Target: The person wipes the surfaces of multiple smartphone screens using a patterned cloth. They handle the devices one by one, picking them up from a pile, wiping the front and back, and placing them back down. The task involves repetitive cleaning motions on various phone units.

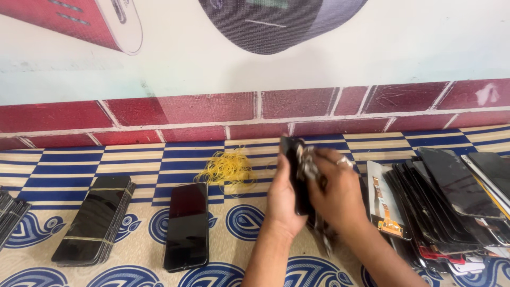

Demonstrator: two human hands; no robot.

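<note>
Supporting surface: a patterned mat (64, 170), blue-and-cream stripes at the back, blue paisley motifs on tan at the front. Landmark: the single black phone screen (186, 226), lying flat. Just left of it, a banded stack of black screens (95, 220), also flat. Far left of it, at the frame edge, another dark stack (8, 212), partly cut off. Behind it and slightly right, a loose heap of yellow rubber bands (227, 169). Well right of it, a fanned row of overlapping screens (446, 202).
</note>
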